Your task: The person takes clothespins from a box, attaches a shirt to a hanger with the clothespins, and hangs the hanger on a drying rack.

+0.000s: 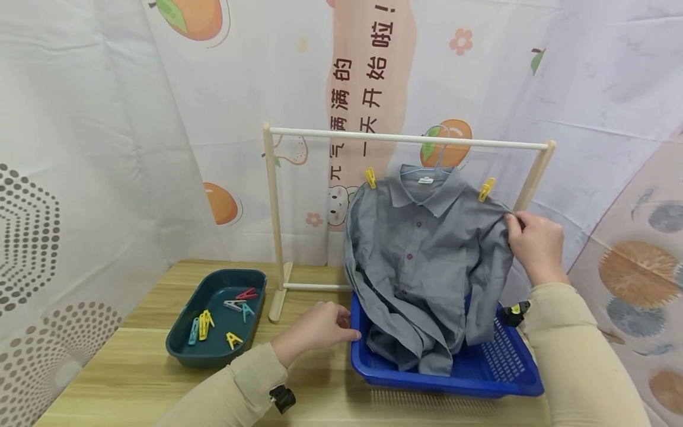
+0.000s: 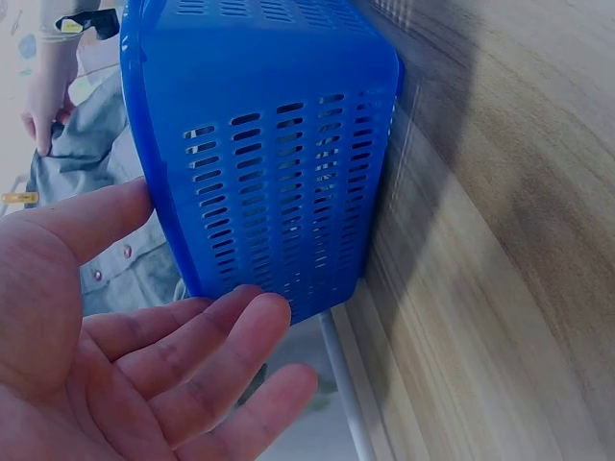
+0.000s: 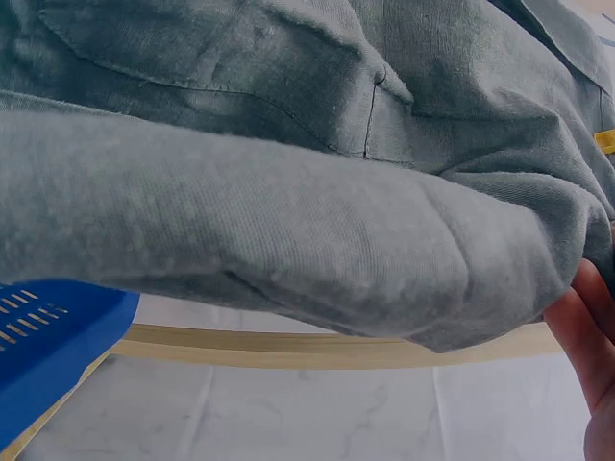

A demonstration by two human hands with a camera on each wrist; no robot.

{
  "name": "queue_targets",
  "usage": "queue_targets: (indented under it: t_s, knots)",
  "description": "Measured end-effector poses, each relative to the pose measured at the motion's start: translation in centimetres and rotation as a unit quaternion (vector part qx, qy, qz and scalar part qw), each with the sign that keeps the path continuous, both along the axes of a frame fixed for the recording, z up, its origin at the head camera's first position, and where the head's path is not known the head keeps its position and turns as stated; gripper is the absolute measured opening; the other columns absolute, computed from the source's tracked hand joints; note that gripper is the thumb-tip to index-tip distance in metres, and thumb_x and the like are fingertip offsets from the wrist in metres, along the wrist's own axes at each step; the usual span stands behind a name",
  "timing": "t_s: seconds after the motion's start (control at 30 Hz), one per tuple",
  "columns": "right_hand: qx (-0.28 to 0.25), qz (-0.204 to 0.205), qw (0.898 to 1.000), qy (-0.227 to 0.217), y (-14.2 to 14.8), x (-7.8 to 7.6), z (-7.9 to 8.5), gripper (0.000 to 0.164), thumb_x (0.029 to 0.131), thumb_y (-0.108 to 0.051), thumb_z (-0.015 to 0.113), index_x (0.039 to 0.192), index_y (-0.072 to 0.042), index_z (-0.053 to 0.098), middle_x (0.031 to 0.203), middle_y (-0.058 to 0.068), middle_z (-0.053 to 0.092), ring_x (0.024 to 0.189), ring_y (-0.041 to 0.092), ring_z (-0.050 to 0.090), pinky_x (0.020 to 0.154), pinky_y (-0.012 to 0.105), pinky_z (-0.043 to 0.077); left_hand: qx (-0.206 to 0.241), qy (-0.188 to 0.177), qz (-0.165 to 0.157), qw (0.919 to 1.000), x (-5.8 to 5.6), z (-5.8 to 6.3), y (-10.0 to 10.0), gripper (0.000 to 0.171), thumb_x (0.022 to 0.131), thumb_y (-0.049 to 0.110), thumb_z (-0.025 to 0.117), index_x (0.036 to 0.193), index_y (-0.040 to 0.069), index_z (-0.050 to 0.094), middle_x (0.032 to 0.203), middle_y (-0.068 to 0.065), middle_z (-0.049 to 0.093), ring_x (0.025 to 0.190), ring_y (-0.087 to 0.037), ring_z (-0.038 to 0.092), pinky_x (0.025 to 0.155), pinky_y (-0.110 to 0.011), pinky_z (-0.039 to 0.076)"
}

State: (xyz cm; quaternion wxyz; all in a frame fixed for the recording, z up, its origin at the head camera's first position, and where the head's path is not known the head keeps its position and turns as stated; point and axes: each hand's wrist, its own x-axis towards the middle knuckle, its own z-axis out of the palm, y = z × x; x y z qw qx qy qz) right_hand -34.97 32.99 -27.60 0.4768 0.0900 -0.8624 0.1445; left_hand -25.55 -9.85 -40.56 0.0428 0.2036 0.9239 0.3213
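Note:
A grey button-up shirt (image 1: 427,237) hangs on a light blue hanger (image 1: 442,157) from the white rail, its lower part bunched in a blue basket (image 1: 427,382). Yellow clothespins (image 1: 487,189) sit at both shoulders. My right hand (image 1: 538,244) pinches the shirt near the top of the sleeve on the right; in the right wrist view that sleeve (image 3: 288,221) stretches across, and only some fingers (image 3: 588,322) show. My left hand (image 1: 319,330) is at the basket's left side. In the left wrist view its thumb (image 2: 110,216) touches the rim and the other fingers spread loosely by the perforated wall.
A dark green tray (image 1: 184,354) with several yellow, blue, red and white clothespins stands on the wooden table (image 1: 136,356) at left. The rack's wooden post (image 1: 274,213) rises between tray and basket, under the white rail (image 1: 331,134). A printed curtain (image 1: 256,71) hangs behind.

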Motion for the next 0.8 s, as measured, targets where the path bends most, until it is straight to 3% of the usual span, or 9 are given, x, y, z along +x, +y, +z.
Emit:
queue_targets:
  t_s: [0.3,0.4,0.5,0.63,0.73,0.8]
  knots:
    - [-0.002,0.007,1.0,-0.002,0.2,0.4,-0.2,0.025,0.098,-0.015,0.062,0.079,0.001,0.068,0.071,0.022,0.065,0.063,0.044,0.061,0.065,0.059,0.042,-0.034,0.03,-0.007,0.999,-0.3,0.9,0.1,0.053,0.082,0.046,0.083,0.112,0.003,0.075,0.088,0.001,0.074,0.079,-0.012,0.068,0.071,-0.033,0.056]
    - [-0.002,0.006,1.0,-0.002,0.2,0.5,-0.3,0.023,0.098,-0.015,0.062,0.084,0.002,0.071,0.073,0.023,0.067,0.064,0.044,0.062,0.065,0.059,0.042,-0.047,0.043,-0.011,0.9979,-0.3,1.7,0.1,0.047,0.083,0.047,0.082,0.104,0.006,0.075,0.082,0.006,0.071,0.071,-0.008,0.064,0.066,-0.031,0.054]
    - [0.002,0.004,1.0,-0.006,0.3,0.5,-0.3,0.026,0.098,-0.015,0.062,0.078,0.0,0.067,0.07,0.021,0.065,0.062,0.043,0.06,0.063,0.058,0.041,-0.062,0.067,-0.012,0.9957,-0.4,2.9,0.1,0.04,0.083,0.049,0.082,0.094,0.012,0.074,0.077,0.009,0.066,0.066,-0.007,0.06,0.06,-0.031,0.051]
    - [0.007,0.003,1.0,-0.009,0.3,0.5,-0.3,0.034,0.099,-0.016,0.062,0.067,-0.005,0.057,0.062,0.016,0.059,0.057,0.038,0.056,0.06,0.054,0.039,-0.087,0.099,0.005,0.9912,-0.7,4.6,0.3,0.053,0.08,0.056,0.082,0.11,0.012,0.075,0.089,0.005,0.07,0.072,-0.011,0.062,0.06,-0.034,0.051]
    - [0.007,0.001,1.0,-0.01,0.4,0.5,-0.4,0.038,0.099,-0.017,0.062,0.064,-0.008,0.052,0.059,0.014,0.056,0.055,0.037,0.055,0.059,0.053,0.038,-0.104,0.114,0.013,0.988,-0.8,5.6,0.5,0.071,0.079,0.06,0.081,0.131,0.012,0.069,0.11,0.0,0.073,0.09,-0.017,0.068,0.07,-0.037,0.055]
    - [0.007,0.001,1.0,-0.009,0.5,0.4,-0.5,0.038,0.099,-0.017,0.062,0.063,-0.008,0.052,0.059,0.014,0.056,0.056,0.038,0.055,0.059,0.053,0.038,-0.116,0.123,0.01,0.9855,-0.9,6.1,0.7,0.077,0.079,0.062,0.08,0.136,0.013,0.066,0.123,-0.003,0.069,0.104,-0.021,0.067,0.079,-0.04,0.056]
